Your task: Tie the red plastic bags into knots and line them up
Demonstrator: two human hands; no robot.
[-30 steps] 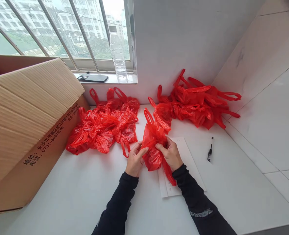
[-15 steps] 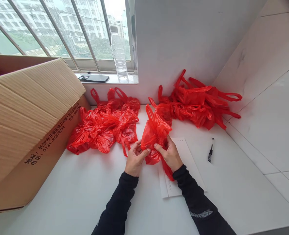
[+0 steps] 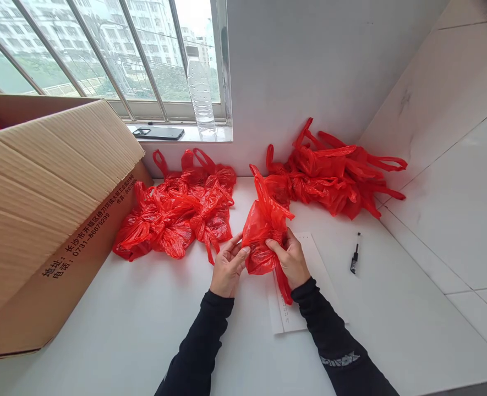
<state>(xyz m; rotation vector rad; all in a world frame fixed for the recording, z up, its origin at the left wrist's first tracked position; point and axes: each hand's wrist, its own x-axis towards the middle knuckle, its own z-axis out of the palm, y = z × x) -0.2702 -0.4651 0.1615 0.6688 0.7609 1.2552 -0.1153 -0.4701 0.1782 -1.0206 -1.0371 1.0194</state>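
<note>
Between my hands, a bunched red plastic bag [image 3: 263, 225] is held just above the white table, one handle pointing up and another hanging down. My right hand [image 3: 290, 258] grips the bag's gathered middle, thumb on top. With thumb and fingers, my left hand [image 3: 229, 269] pinches the bag's left edge. What the bag contains cannot be made out. Beneath it, partly covered by the bag and right hand, lies a sheet of paper [image 3: 313, 275] with handwritten marks along its left side. To the left is a pile of knotted red bags [image 3: 173, 212]; another heap of red bags [image 3: 329, 176] lies at the back right.
A large cardboard box [image 3: 61, 220] stands at the left with something red inside. On the window sill are a phone [image 3: 160, 133] and a clear water bottle [image 3: 202, 96]. A black pen [image 3: 354, 256] lies right of the paper. Walls bound the table behind and at right.
The held red bag has shifted slightly right, and its upper part has spread a little. My left thumb and fingers have slid toward its left edge. The piles are unmoved.
</note>
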